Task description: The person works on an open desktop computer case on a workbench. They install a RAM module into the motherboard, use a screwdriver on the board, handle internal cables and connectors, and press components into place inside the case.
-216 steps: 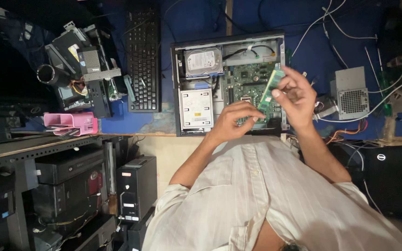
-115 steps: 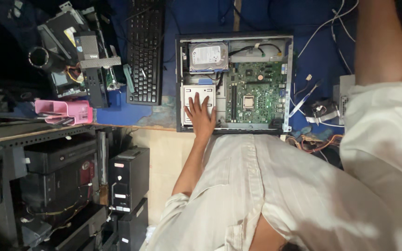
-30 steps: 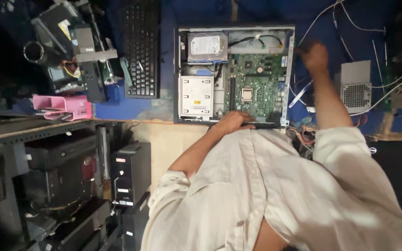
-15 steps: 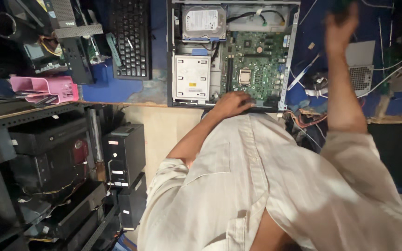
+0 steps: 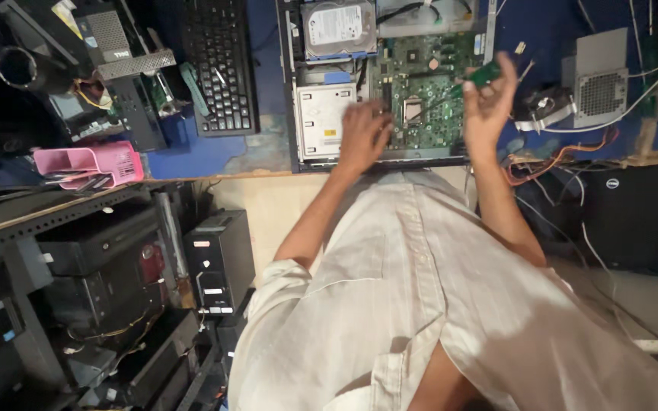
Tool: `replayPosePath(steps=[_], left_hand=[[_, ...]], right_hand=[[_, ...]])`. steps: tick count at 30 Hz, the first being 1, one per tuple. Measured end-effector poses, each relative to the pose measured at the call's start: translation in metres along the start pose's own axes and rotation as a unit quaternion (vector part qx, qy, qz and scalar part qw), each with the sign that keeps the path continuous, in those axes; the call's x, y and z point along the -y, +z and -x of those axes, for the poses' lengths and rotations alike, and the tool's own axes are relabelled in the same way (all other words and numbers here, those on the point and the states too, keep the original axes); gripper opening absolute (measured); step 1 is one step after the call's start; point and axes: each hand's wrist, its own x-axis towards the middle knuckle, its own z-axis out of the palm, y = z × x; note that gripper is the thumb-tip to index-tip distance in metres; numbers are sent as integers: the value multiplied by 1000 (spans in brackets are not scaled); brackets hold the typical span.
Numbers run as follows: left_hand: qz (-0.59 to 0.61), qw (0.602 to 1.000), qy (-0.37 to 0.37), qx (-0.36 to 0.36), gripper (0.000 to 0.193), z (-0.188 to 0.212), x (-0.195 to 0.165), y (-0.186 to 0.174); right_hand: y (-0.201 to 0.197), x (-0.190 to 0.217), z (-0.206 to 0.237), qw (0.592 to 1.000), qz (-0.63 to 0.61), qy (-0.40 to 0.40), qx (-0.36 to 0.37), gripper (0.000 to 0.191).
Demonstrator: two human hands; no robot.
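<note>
**Bringing a green card back over the open computer case**

Holding a small green circuit card [image 5: 484, 74] pinched in its fingertips, the right hand [image 5: 487, 103] now hangs over the right part of the green motherboard [image 5: 428, 91]; half a second ago it was raised farther right and higher, above the blue table. The left hand [image 5: 362, 135] has moved up from the case's near edge and now lies across the front of the open computer case [image 5: 289, 91], its fingers spread loosely and blurred. They touch the metal by the silver optical drive [image 5: 321, 122] and the motherboard's left edge, and grip nothing that can be made out. The hard drive [image 5: 338, 27] sits in the case's upper left. A black keyboard [image 5: 218, 65] lies to the left of the case, a grey power supply [image 5: 602, 80] to its right, and a pink tray [image 5: 89, 164] at the table's left end.
</note>
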Motion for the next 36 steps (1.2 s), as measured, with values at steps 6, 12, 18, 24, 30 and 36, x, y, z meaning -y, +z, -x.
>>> replayPosePath(steps=[6,12,18,24,30,36], left_hand=[[-164,985,-22,52,42,-1,35,-24],[-146,988,-35,37,35,-3,34,-20],[-144,988,-44,26,30,-8,32,-11],[-159,986,-41,7,32,-12,24,1],[-169,984,-50,9,32,-13,23,13],[-172,984,-41,-4,32,-13,26,18]], right_hand=[[4,-5,1,991,98,-46,76,57],[-5,-1,-5,995,88,-35,30,61],[-37,-9,-10,999,27,-18,5,63],[-83,-10,-34,999,16,-36,12,63],[-121,-17,-51,996,28,-47,64,62],[-119,-27,-50,994,31,-49,93,59]])
